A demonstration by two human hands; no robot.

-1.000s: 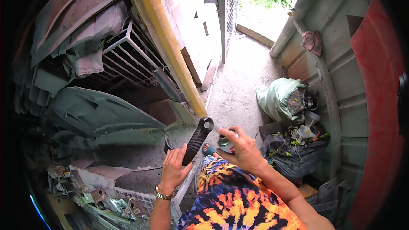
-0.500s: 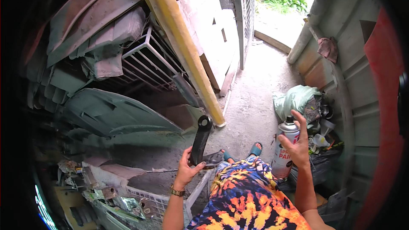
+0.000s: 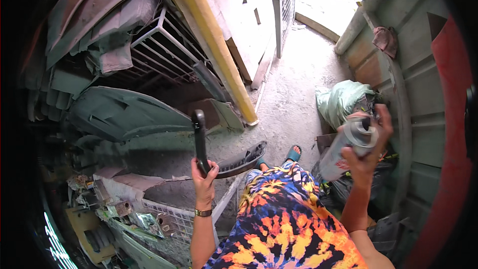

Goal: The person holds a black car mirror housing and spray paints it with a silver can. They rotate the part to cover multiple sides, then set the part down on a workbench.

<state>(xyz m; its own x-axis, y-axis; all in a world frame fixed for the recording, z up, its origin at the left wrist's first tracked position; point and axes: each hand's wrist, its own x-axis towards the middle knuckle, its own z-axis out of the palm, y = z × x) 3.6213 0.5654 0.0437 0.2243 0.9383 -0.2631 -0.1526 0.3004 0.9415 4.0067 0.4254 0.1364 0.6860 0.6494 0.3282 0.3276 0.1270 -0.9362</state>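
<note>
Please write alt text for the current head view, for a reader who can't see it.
A person's left hand holds a bent black part, while the right hand holds a tilted, motion-blurred spray can. Beyond a colourful tie-dye garment are a yellow post, a concrete floor and a pale green sack.

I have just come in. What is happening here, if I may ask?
A person has both hands occupied. The left hand grips a black bent part near its bend, one arm roughly upright, the other reaching right. The right hand holds a light-coloured spray can, tilted, its top leaning away from that part. No spray is visible.
</note>
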